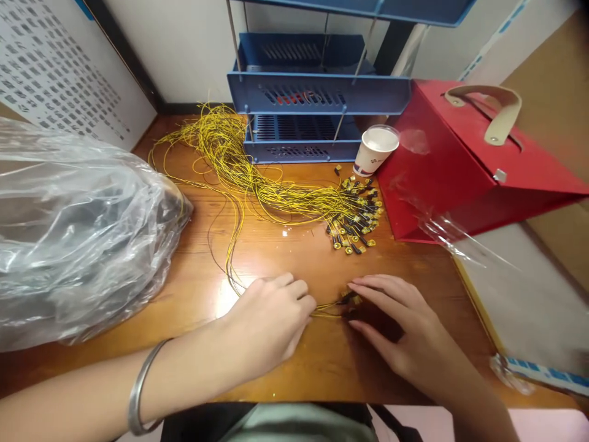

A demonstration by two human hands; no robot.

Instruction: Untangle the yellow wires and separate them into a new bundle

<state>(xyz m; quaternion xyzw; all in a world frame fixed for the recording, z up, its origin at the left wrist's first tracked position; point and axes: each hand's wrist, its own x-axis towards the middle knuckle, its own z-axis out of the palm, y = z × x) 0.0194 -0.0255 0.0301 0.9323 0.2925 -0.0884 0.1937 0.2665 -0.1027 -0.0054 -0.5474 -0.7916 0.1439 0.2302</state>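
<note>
My left hand [271, 319] is closed around a few thin yellow and black wires [326, 310] low over the table. These wires trail out behind the hand, up and left toward a larger bundle. Their black-and-yellow connector ends [348, 298] stick out to the right, by the fingertips of my right hand [405, 325]. That hand is open, thumb and fingers apart around the ends; whether it touches them I cannot tell. Farther back lies the big bundle of yellow wires [257, 181], tangled at its left, with several small connectors [356, 218] fanned out at its right end.
A blue tiered rack [294, 150] stands at the back, a paper cup [370, 156] beside it. To the right is a red box [427, 166] with a beige handle. A clear plastic bag [92, 245] bulges over the left side of the wooden table [322, 374].
</note>
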